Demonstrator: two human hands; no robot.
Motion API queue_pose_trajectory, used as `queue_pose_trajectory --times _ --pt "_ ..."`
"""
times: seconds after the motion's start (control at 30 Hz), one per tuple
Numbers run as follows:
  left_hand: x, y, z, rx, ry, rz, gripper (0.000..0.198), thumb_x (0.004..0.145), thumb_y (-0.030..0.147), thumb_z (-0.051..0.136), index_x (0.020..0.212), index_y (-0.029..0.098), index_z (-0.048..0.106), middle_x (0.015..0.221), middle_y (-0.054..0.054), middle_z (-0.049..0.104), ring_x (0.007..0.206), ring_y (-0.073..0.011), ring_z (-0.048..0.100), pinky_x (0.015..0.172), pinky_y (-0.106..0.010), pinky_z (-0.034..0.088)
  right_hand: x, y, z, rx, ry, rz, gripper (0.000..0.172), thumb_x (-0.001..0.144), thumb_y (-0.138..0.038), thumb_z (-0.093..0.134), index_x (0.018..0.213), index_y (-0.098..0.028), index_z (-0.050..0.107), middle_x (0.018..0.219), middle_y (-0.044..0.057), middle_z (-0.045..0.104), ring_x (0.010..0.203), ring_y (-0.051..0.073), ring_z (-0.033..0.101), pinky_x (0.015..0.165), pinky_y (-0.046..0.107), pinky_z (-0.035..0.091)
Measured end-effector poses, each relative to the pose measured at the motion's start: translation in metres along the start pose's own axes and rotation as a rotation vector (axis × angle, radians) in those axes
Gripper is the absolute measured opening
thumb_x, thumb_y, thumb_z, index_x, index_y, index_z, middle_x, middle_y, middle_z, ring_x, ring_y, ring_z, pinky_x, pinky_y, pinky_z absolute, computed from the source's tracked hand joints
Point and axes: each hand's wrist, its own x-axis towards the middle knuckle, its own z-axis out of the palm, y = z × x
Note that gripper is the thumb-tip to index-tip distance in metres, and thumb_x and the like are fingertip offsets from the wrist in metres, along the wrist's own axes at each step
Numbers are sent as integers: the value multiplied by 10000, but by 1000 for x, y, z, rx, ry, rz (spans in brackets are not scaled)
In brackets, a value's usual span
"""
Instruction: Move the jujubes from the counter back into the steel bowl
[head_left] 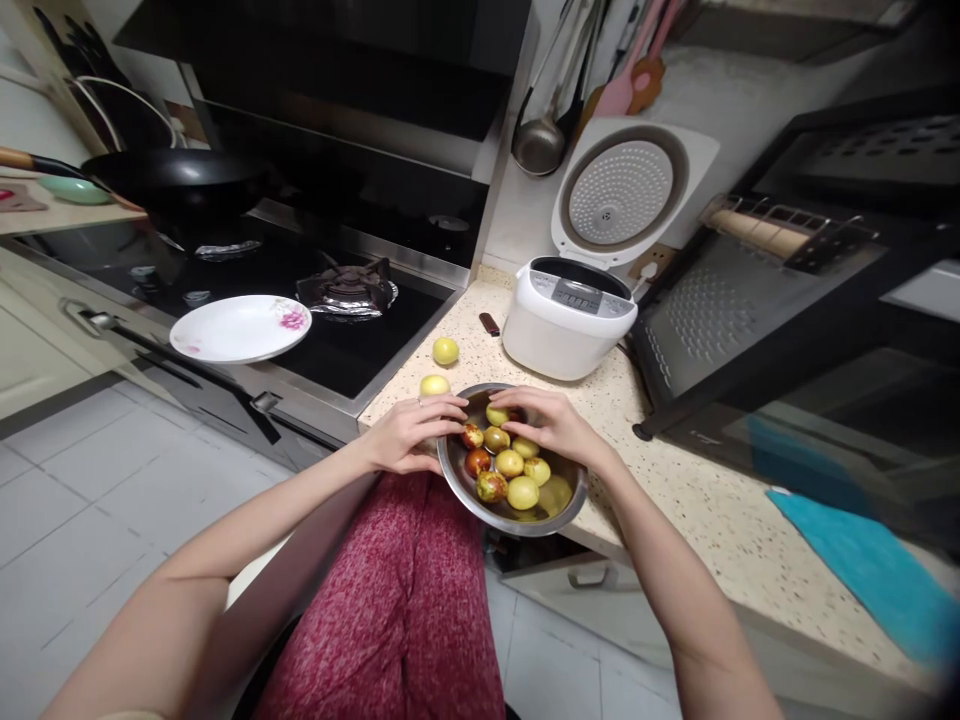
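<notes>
A metal bowl (551,522) sits at the counter's front edge, partly over my lap. In it lie several jujubes (523,492), most yellow-green, a few reddish brown. My left hand (412,430) is at the bowl's left side, fingers over the rim and thumb against the outer wall; its fingertips come close to a brown jujube (472,436). From the right, my right hand (551,420) reaches over the rim with fingers apart above the fruit; its fingertips touch or nearly touch a green jujube (496,413). Two more yellow-green jujubes (445,351) rest on the counter beyond the bowl.
Behind the bowl stands a white rice cooker (568,335) with its lid raised. To the left, a floral plate (225,330) lies at the front of the stove (330,345), and a black wok (180,180) sits farther back. A teal cloth (855,560) lies right, before a black oven (840,430).
</notes>
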Motion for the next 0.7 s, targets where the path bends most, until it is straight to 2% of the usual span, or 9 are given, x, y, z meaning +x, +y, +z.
queue_pose_trajectory --times 0.2,0.27,0.33,0.43,0.53,0.7 --pt "-2 -1 0 -6 -22 -17 627 1060 615 340 1316 131 645 1283 -197 702 1356 -337 602 1067 -545 566 0 3 1 -2 -15 5 320 961 -245 701 1279 -254 731 1297 86 748 1217 248 706 1088 461 558" --pt "-2 0 0 -28 -12 -33 568 1086 543 324 1300 133 655 1287 -187 703 1354 -320 603 1104 -545 539 0 3 1 -7 -16 10 336 953 -235 711 1286 -261 733 1300 82 748 1218 252 707 1090 463 558" --pt "-1 3 0 -53 52 -76 450 1103 416 358 1289 141 662 1288 -171 708 1342 -292 611 1126 -525 524 1 3 1 -12 -8 13 338 946 -226 720 1281 -264 740 1293 79 753 1215 256 710 1089 468 560" --pt "3 7 -1 -57 227 -239 325 1082 234 424 1283 163 670 1280 -145 717 1301 -250 638 1126 -480 529 1 2 1 -21 -5 20 315 950 -219 715 1260 -267 752 1276 73 761 1212 257 714 1083 467 564" --pt "7 8 -1 -9 327 -414 291 1060 196 474 1258 187 687 1285 -134 717 1283 -243 649 1133 -465 522 1 1 1 -29 -6 12 287 970 -218 687 1243 -264 760 1255 66 771 1206 251 717 1079 449 566" --pt "9 4 1 90 232 -530 250 1032 252 560 1236 197 694 1402 -143 648 1344 -275 601 1154 -496 496 1 0 1 -64 32 10 241 992 -252 654 1201 -264 775 1204 69 787 1145 247 736 1034 435 581"
